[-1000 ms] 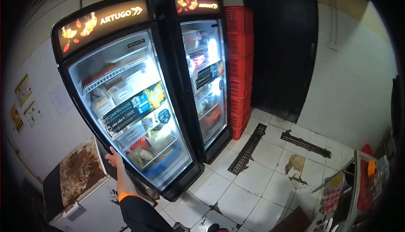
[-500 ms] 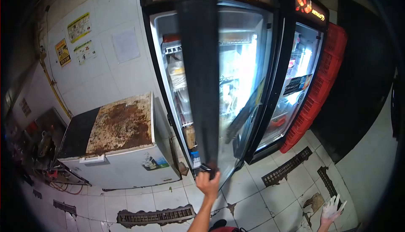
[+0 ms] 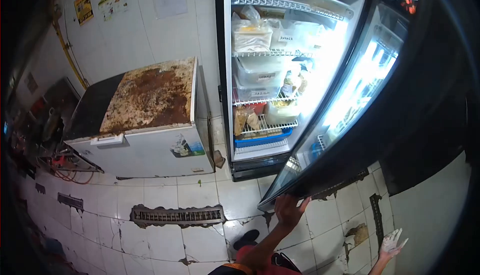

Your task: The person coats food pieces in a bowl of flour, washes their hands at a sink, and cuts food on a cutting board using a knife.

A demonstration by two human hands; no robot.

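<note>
In the lower middle, my left hand (image 3: 289, 211) is closed on the edge of the fridge door (image 3: 345, 140), thumb out to the right. The glass door with its black frame stands wide open. Inside the lit fridge (image 3: 225, 75), wire shelves hold labelled clear tubs (image 3: 260, 77), a bag-wrapped white pack (image 3: 252, 35), small bags of brown food (image 3: 241, 120) and a blue tray (image 3: 262, 139). Off at the lower right, my right hand (image 3: 393, 245) is open with fingers spread, touching nothing; white powder or paste coats it.
Left of the fridge stands a white chest freezer (image 3: 140, 157) with a rusty, stained lid. Floor grates (image 3: 177, 215) and broken tiles (image 3: 356, 235) mark the floor. A shoe (image 3: 246, 239) shows below. Posters (image 3: 83, 8) hang on the tiled wall.
The fridge door has swung open to the right with my left hand on it, baring the shelves. The view has tilted down. My right hand stays open at the lower right.
</note>
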